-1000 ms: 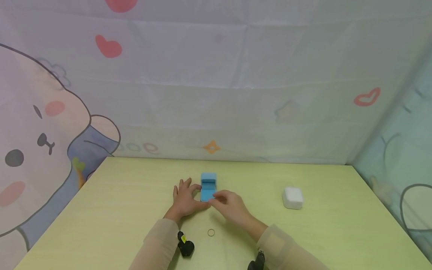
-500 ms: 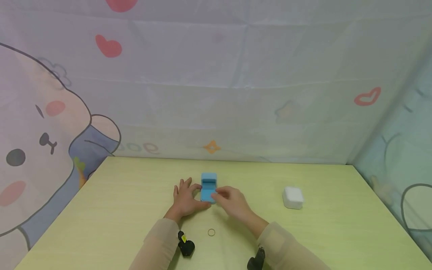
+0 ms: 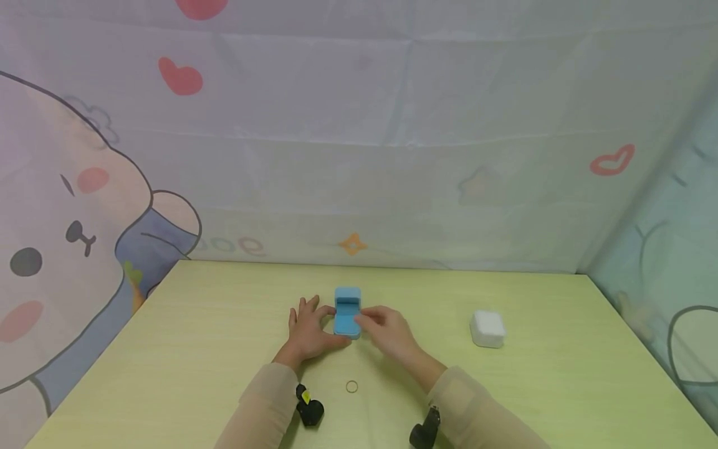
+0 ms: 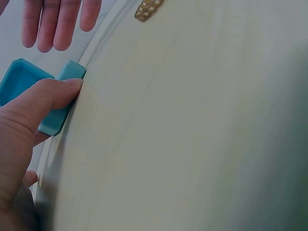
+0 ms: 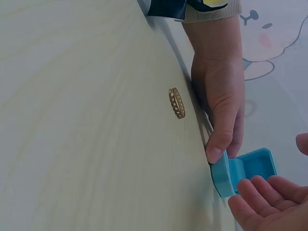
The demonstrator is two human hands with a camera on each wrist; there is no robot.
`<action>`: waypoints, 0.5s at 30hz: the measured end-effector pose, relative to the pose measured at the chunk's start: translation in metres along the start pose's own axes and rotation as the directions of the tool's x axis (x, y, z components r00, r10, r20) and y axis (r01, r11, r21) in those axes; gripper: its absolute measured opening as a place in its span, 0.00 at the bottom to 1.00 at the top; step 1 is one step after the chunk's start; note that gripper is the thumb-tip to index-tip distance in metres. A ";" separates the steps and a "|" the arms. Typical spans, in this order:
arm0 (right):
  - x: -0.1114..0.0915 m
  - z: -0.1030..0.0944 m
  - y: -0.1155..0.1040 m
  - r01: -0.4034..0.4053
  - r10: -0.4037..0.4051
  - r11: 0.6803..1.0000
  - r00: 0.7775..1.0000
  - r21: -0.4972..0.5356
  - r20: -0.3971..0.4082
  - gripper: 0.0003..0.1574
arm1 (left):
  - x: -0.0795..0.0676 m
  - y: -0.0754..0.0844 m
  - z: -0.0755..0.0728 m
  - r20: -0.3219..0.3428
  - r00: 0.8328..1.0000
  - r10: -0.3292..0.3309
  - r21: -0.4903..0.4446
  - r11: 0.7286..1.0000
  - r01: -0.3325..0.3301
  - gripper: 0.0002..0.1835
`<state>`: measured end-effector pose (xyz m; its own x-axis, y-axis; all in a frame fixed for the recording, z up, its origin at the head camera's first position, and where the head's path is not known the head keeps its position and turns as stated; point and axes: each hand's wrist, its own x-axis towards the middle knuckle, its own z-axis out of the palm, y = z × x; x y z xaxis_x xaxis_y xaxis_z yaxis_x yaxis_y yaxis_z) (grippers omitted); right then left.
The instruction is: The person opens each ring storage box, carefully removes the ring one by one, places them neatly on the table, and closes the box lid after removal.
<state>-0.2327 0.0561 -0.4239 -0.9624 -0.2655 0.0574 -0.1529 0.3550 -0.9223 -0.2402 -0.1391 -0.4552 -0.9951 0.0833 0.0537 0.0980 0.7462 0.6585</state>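
Right hand (image 3: 391, 335) farther forward, box (image 3: 346, 322) alongside

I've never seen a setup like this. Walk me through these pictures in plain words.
No machine here: a person works with two bare hands. The wide picture comes from a head camera, looking forward and down; the two close ones come from wrist cameras. On the pale table lie a gold ring, nearer the person, and a white block off to the right. The left hand has its grip on a blue box, which stands open. The right hand is at the box's right side, holding nothing visible; whether it touches the box is hard to tell.
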 end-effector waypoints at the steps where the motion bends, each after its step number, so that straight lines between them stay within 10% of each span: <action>1: 0.000 0.000 0.000 -0.007 0.007 1.000 1.000 0.009 0.000 0.26 | 0.000 0.000 0.000 0.001 1.000 -0.001 0.000 1.000 0.001 0.33; 15: 0.009 -0.004 0.000 -0.080 0.080 0.989 0.997 0.124 0.011 0.29 | 0.002 -0.002 0.001 -0.003 1.000 -0.001 0.009 1.000 0.001 0.33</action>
<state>-0.2422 0.0576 -0.4221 -0.9691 -0.2458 -0.0203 -0.0461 0.2613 -0.9642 -0.2424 -0.1396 -0.4567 -0.9952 0.0808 0.0552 0.0972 0.7525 0.6514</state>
